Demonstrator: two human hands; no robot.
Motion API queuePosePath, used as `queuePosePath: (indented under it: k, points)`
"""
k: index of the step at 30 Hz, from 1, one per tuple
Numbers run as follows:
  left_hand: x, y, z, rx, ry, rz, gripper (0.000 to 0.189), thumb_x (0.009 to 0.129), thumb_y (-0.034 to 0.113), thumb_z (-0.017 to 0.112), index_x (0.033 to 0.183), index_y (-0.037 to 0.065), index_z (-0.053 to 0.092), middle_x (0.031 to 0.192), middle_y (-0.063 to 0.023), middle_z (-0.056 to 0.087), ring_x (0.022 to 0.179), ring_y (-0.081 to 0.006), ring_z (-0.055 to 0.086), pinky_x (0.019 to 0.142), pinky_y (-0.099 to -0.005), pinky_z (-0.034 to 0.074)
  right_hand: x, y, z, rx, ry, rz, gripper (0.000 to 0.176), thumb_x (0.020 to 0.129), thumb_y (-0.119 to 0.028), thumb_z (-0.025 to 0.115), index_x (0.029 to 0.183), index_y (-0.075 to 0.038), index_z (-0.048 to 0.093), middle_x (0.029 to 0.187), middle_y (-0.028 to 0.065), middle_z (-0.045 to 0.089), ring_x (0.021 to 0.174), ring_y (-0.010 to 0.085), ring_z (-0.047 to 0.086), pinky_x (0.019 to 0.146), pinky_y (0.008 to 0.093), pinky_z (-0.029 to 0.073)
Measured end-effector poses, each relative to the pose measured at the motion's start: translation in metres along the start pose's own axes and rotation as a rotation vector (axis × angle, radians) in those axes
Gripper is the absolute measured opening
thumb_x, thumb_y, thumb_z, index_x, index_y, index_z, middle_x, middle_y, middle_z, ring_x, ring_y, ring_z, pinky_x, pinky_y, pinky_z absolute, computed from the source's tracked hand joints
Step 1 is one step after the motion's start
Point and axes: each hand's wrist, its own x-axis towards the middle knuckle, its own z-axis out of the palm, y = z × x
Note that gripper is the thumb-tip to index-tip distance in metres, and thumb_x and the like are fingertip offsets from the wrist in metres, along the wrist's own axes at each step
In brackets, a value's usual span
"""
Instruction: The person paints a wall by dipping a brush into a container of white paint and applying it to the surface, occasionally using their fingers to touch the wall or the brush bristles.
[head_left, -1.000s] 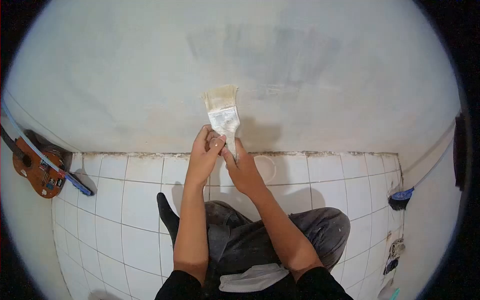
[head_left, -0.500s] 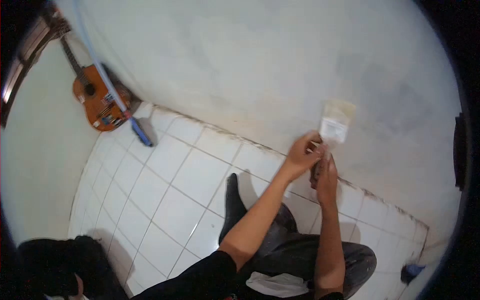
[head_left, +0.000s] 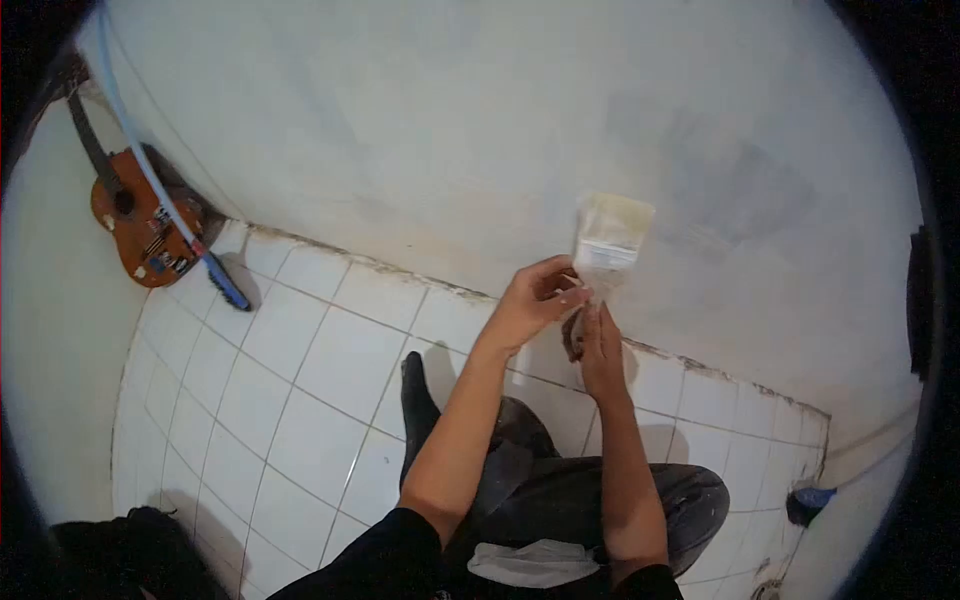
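While both hands, left and right, gripped the handle of the paintbrush, its bristles pointed to twelve o'clock before the wall, a guitar stood towards ten o'clock.

No text, brand, number or sign can be read. The guitar carries several small stickers on the front of its body, some pale and some dark, but they are too small and blurred for any lettering or printed mark on them to be made out.
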Motion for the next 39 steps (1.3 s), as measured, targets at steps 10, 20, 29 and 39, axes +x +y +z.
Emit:
queuePosePath:
  k: [10, 20, 29, 39]
  points:
    - [0.001, 0.007, 0.011, -0.205, 0.052, -0.021, 0.044, 0.098, 0.016, 0.062, 0.138, -0.001, 0.054, 0.124, -0.0131, 0.065, 0.108, -0.0176, 0.061, 0.089, -0.0315, 0.049, 0.013, 0.006, 0.000, -0.107, 0.143, -0.297, 0.034, 0.106, -0.031, 0.048, 0.120, -0.002, 0.060, 0.079, -0.0013, 0.053, 0.066, 0.0071, 0.046, 0.057, 0.0236, 0.038]
    - [0.001, 0.009, 0.014, -0.239, -0.001, -0.024, 0.047, 0.103, 0.018, 0.055, 0.145, 0.000, 0.047, 0.126, -0.0125, 0.065, 0.107, -0.0180, 0.060, 0.095, -0.0330, 0.050, 0.008, -0.007, -0.004, -0.126, 0.116, -0.199, 0.034, 0.102, -0.025, 0.055, 0.121, 0.003, 0.059, 0.102, 0.0181, 0.064, 0.087, 0.0255, 0.061, 0.080, 0.0367, 0.048]
    - [0.001, 0.008, 0.014, -0.256, -0.002, -0.020, 0.044, 0.101, 0.014, 0.056, 0.141, -0.002, 0.049, 0.129, -0.0153, 0.063, 0.109, -0.0177, 0.062, 0.088, -0.0315, 0.052, 0.007, -0.006, -0.003, -0.071, 0.087, -0.155, 0.035, 0.103, -0.027, 0.053, 0.121, 0.002, 0.059, 0.099, 0.0171, 0.064, 0.084, 0.0255, 0.060, 0.078, 0.0357, 0.048]
    - [0.003, 0.000, 0.016, -0.099, 0.188, 0.050, 0.050, 0.096, 0.014, 0.065, 0.139, -0.006, 0.050, 0.123, -0.0137, 0.066, 0.102, -0.0158, 0.064, 0.085, -0.0297, 0.052, 0.007, 0.002, 0.001, 0.059, 0.036, -0.170, 0.039, 0.107, -0.034, 0.045, 0.124, -0.002, 0.058, 0.074, -0.0006, 0.054, 0.059, 0.0063, 0.043, 0.053, 0.0238, 0.037]
